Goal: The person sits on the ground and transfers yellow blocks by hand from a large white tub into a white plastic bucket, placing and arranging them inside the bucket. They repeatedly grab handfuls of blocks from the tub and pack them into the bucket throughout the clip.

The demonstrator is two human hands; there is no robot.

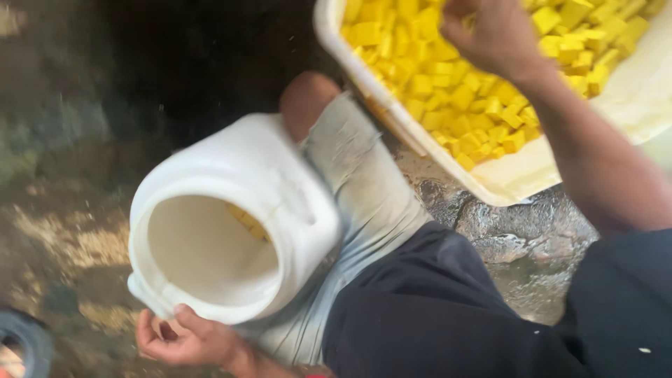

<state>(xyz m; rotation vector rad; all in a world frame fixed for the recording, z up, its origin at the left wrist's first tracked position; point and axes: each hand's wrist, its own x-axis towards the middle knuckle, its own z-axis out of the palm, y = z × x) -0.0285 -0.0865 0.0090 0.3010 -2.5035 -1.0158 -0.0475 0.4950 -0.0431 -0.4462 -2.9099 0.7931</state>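
Rocky ground [532, 245] beneath white jar [238, 210], tray [392, 119] of yellow cubes [455, 91].

Close, somewhat blurred head-height downward view

The jar [231, 217] lay tilted on its side across the person's thigh [357, 203], its open mouth toward the camera. A few cubes [246, 220] sat inside the jar. The left hand [185, 339] held the jar's rim from below. Up and to the right of the jar stood the tub [392, 115], full of cubes, with the right hand [493, 31] in it. Stony ground [532, 238] lay below the tub, right of the jar.
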